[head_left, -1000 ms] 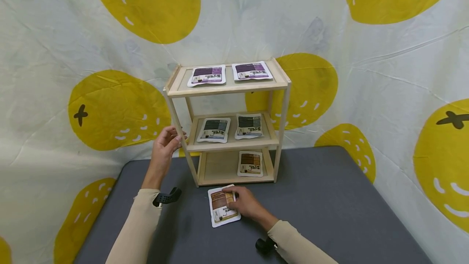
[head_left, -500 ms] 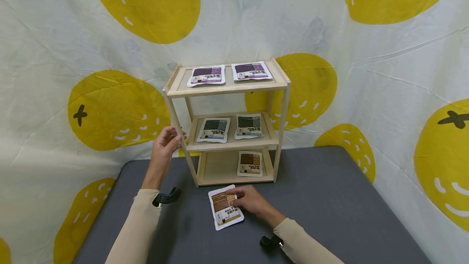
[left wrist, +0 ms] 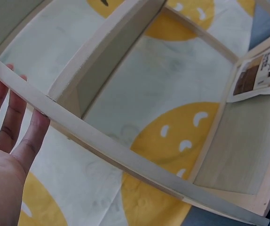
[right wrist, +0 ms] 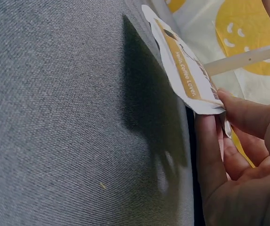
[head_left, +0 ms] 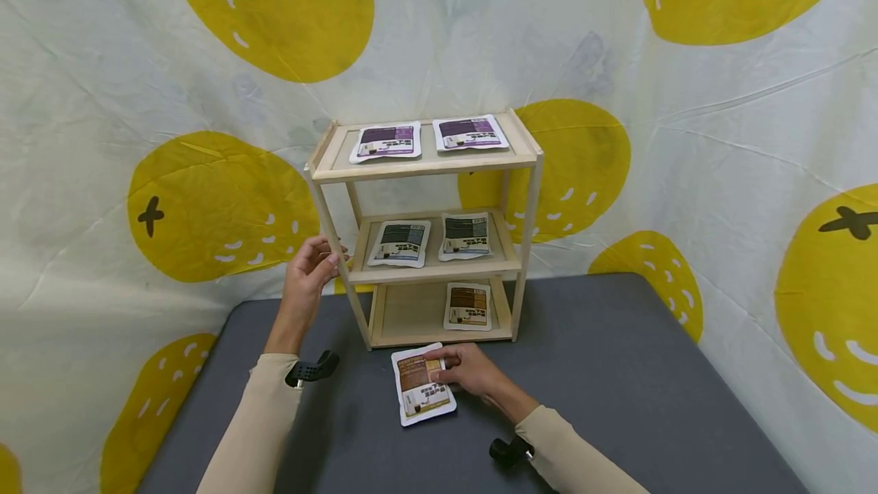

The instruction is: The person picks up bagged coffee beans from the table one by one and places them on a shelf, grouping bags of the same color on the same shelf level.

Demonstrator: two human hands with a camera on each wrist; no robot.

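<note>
My right hand [head_left: 473,373] pinches the right edge of a white coffee packet [head_left: 420,395] with a brown label, thumb on top and fingers beneath. The right wrist view shows this packet [right wrist: 182,61] lifted off the grey surface, its shadow below. It hangs in front of the bottom tier of a small wooden shelf [head_left: 418,171]. My left hand [head_left: 309,277] holds the shelf's left front post [left wrist: 111,141] near the middle tier, fingers around it. A brown packet [head_left: 469,307] lies at the right of the bottom tier, with bare board [head_left: 411,311] to its left.
Two purple-labelled packets [head_left: 388,142] lie side by side on the top tier. Two dark green-labelled packets [head_left: 399,243] lie on the middle tier. The shelf stands at the back of the grey table [head_left: 617,387], before a white curtain [head_left: 439,36] with yellow fruit prints.
My right hand and the packet have shifted slightly right. In the last half second the packet has moved a little back towards the shelf. My left hand stays on the post.
</note>
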